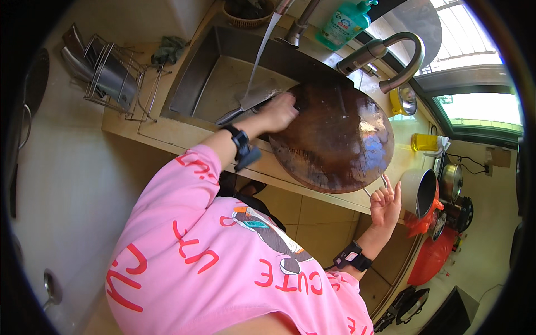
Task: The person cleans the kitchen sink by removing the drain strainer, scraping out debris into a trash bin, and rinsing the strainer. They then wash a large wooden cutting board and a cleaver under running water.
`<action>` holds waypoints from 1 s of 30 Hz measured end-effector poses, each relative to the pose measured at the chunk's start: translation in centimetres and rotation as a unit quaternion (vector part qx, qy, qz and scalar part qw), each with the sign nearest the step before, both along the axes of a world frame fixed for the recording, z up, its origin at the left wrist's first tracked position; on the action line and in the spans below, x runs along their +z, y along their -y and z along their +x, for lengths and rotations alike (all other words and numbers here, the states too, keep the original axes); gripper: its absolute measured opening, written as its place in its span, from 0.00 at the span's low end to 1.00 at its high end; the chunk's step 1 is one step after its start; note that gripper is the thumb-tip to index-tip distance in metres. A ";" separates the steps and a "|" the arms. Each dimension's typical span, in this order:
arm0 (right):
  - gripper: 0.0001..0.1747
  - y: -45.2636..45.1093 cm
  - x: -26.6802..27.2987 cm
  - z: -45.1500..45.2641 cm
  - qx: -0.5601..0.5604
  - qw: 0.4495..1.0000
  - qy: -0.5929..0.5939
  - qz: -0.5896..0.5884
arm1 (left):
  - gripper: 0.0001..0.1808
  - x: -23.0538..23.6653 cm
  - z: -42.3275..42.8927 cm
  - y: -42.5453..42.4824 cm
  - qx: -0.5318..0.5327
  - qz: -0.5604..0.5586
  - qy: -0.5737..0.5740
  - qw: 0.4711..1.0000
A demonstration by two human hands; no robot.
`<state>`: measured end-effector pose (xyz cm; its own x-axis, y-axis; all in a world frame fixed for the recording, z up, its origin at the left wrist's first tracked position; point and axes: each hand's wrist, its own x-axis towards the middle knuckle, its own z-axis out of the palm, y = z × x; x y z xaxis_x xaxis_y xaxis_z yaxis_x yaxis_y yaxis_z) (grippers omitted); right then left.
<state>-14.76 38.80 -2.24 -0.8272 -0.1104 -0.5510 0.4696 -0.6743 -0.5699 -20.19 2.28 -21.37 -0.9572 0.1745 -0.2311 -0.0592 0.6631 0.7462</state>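
Observation:
A round, dark wooden chopping board point(331, 138), wet and shiny, lies across the sink's right part and the counter edge. My left hand point(278, 112) is at its left edge, blurred and with curled fingers. Whether it holds anything is hidden. My right hand point(385, 205) is palm up at the board's near right edge, two fingers curled over a metal wire handle point(367, 192) and the others stretched out. Left of my left hand, a cleaver point(255, 95) lies over the steel sink point(190, 63). A stream of water point(261, 46) falls onto its blade.
A wire knife rack point(121, 71) with knives and a green cloth point(169, 50) are left of the sink. Behind it stand a curved faucet point(398, 54) and a green soap bottle point(343, 25). An oil bottle point(427, 142) and a white pot point(416, 192) stand at right.

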 end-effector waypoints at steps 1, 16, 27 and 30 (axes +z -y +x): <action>0.25 0.0 0.0 0.1 -0.019 1.000 0.012 0.016 | 0.33 -1.0 -0.9 2.4 0.062 0.065 0.143 0.986; 0.23 -0.5 -0.8 0.3 -0.018 1.000 0.014 0.001 | 0.14 1.6 -6.2 3.2 0.474 0.664 0.057 0.576; 0.22 -0.4 -0.8 0.3 -0.014 1.000 0.023 -0.006 | 0.33 7.5 -3.9 -10.4 -0.116 -0.057 -0.148 0.981; 0.22 -0.5 -0.9 0.4 -0.015 1.000 0.021 0.016 | 0.39 3.2 -5.0 -1.3 0.141 -0.042 0.089 0.985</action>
<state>-14.38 39.26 -3.11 -0.8065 -0.0672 -0.5875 0.4723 -0.6709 -0.5717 -25.18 3.54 -18.21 -0.9076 -0.1186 -0.4028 -0.3750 0.6603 0.6506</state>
